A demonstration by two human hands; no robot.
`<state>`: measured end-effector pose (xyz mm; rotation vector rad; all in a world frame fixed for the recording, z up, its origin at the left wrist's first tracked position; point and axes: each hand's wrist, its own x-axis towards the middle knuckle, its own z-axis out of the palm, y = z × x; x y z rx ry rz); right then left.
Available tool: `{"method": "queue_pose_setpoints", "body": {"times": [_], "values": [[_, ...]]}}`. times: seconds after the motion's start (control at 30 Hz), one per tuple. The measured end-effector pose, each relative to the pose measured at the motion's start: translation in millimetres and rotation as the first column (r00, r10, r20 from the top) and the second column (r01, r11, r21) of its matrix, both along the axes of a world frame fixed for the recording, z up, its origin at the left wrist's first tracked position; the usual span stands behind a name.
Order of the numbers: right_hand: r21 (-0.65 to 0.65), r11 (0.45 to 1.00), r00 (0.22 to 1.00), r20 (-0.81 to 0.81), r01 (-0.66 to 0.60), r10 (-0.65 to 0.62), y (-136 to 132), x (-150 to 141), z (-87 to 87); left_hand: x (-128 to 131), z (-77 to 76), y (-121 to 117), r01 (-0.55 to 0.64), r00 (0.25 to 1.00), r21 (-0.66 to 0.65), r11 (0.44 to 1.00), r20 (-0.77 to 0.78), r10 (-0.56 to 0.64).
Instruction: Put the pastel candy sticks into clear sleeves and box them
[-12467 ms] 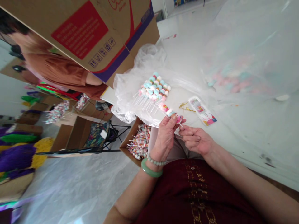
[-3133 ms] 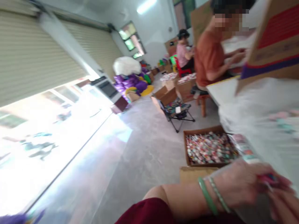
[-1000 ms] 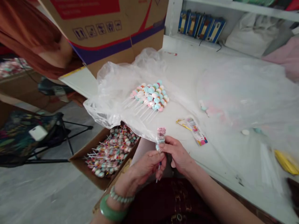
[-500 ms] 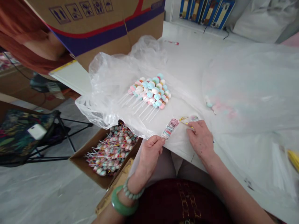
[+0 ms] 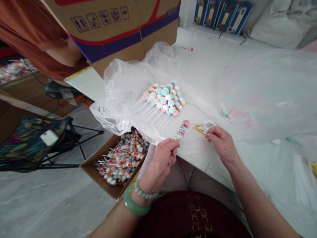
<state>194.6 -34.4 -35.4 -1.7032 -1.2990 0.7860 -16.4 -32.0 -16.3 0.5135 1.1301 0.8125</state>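
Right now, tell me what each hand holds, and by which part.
The left hand holds a wrapped candy skewer by its lower end. The right hand is at one end of a gold tie; whether it grips cannot be told.

The pile of skewered sweets (image 5: 165, 97) mixes pale blue, white and pink; the wrapped sweet (image 5: 182, 131) shows pink speckles at its top, reddish and bluish marks below; the ties (image 5: 200, 130) are gold; the tabletop (image 5: 198, 62) is white; the carton (image 5: 158, 41) is brown – banded purple, striped red; bangle (image 5: 135, 205) and beaded bracelet (image 5: 146, 195) are green; the shirt (image 5: 170, 216) is maroon with a gold chain pattern – the chair seat (image 5: 28, 135) dark, leaf-printed in green and orange.
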Motion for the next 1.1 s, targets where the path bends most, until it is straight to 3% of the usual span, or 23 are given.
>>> {"method": "queue_pose_setpoints", "body": {"times": [0.1,0.2,0.27,0.37,0.53,0.9,0.97,1.1], "values": [[-0.006,0.999,0.984,0.171,0.054,-0.053,3,-1,1.7,3,0.6,1,-0.005,1.0,-0.014,1.0,0.019,0.006],[-0.043,0.998,0.85,0.526,0.044,-0.015,9,-5,-3.4,5,0.4,0,-0.005,1.0,-0.027,1.0,0.017,0.006],[-0.062,0.998,0.781,0.624,0.012,0.029,12,-8,-8.1,6,0.3,-2,-0.003,1.0,-0.028,1.0,0.019,0.004],[-0.037,0.999,0.813,0.583,0.015,0.009,12,-6,-11.5,8,0.4,-4,-0.002,1.0,-0.019,1.0,0.027,0.003],[-0.033,0.999,0.966,0.255,0.041,-0.031,7,4,-9.4,11,0.9,-2,-0.002,1.0,-0.018,1.0,0.031,0.003],[-0.113,0.994,0.997,0.072,-0.001,0.009,0,13,-2.9,17,-0.9,-2,0.033,0.999,-0.045,0.998,0.033,-0.032],[-0.109,0.994,0.994,0.11,0.013,-0.001,0,16,-5.2,16,-1.4,-2,0.034,0.999,-0.045,0.998,0.034,-0.032],[0.036,0.999,0.956,0.288,0.036,-0.045,-4,14,-1.1,15,-3.4,-1,0.032,0.999,-0.039,0.999,0.035,-0.031]]}}
